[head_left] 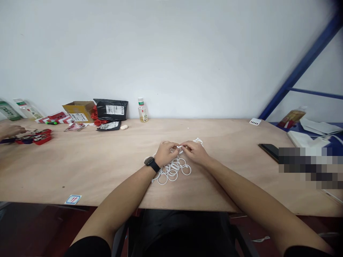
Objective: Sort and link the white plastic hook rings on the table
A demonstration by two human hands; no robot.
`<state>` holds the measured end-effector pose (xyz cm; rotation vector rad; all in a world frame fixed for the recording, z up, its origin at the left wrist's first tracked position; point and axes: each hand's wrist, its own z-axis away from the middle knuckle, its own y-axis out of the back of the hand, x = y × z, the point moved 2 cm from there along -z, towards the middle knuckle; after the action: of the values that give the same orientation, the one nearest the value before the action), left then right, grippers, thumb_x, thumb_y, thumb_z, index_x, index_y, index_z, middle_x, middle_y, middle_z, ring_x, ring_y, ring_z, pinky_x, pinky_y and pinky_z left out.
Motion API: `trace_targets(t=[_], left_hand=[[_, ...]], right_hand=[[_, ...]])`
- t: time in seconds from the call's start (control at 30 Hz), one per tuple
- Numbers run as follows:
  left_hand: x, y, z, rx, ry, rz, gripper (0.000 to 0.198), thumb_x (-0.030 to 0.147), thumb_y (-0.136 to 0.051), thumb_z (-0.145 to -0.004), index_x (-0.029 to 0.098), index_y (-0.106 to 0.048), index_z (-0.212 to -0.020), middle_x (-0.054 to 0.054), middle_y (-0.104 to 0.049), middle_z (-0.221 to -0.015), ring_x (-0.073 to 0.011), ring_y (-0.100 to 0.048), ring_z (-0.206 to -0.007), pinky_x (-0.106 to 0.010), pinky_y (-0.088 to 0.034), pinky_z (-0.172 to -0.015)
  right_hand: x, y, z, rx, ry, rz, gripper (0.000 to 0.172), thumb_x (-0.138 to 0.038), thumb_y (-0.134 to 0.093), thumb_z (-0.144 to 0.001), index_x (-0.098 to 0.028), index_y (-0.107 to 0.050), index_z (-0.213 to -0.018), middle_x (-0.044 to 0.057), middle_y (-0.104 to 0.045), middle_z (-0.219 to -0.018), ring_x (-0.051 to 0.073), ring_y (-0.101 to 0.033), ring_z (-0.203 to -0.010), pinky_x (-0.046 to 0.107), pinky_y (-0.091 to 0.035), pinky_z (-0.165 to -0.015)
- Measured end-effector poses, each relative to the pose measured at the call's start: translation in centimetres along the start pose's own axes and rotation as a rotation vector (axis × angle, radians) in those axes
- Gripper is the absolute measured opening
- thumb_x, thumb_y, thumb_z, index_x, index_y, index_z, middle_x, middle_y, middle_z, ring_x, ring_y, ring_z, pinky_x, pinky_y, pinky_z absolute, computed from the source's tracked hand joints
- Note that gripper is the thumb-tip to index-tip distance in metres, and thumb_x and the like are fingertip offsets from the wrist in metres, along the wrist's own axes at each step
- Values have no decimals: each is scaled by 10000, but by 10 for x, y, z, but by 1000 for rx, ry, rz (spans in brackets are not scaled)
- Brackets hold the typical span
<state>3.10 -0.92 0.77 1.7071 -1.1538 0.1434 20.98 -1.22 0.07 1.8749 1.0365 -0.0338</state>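
My left hand, with a black watch on its wrist, and my right hand meet at the middle of the wooden table. Both are closed in a pinch on a small white ring held between their fingertips. Below the hands lies a heap of several white rings on the table. A few more white rings show just behind my right hand.
At the far left another person's hand rests by red parts. A cardboard box, a black bag and a small bottle stand along the wall. A black phone and a blue shelf frame are at right.
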Motion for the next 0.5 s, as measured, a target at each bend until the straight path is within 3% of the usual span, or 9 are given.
trace_targets(t=[0.13, 0.3, 0.5], left_hand=[[0, 0, 0, -12, 10, 0, 217, 277, -568, -852, 234, -727, -994, -16, -739, -842, -173, -655, -854, -330, -443, -928], [-4, -1, -2, 8, 6, -33, 243, 185, -531, -814, 225, -727, -952, -7, -735, -850, -168, -655, -863, -321, -444, -930], [-4, -1, -3, -7, 5, -20, 254, 152, -504, -791, 218, -729, -890, 0, -739, -846, -166, -657, -868, -322, -437, -953]], right_hand=[[-2, 3, 0, 21, 8, 23, 262, -325, -469, -922, -207, -695, -982, 68, -715, -853, 180, -624, -750, 305, -474, -734], [-6, 3, 2, 1, 58, 18, 271, -374, -474, -936, -199, -681, -946, 63, -697, -809, 151, -585, -650, 282, -441, -664], [-2, 0, 3, -11, 95, -19, 268, -375, -469, -946, -187, -659, -930, 64, -682, -820, 149, -587, -679, 269, -429, -646]])
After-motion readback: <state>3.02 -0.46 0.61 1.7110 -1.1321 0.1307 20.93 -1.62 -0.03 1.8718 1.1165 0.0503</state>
